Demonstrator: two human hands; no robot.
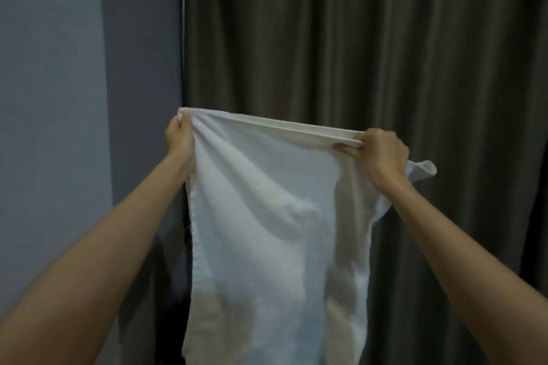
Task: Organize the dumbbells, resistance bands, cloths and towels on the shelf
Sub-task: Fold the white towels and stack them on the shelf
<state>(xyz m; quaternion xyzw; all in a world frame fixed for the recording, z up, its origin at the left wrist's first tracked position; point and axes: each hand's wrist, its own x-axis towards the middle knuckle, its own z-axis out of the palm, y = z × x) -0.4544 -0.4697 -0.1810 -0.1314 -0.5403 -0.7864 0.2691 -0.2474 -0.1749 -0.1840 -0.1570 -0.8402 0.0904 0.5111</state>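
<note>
The fingers of my left hand pinch one top corner of the white towel, and those of my right hand curl around the other, stretching its upper hem taut. The towel hangs before the dark curtain, a grey wall left of it.

Left hand and right hand pinch top edge of white towel, stretched before dark curtain
</note>
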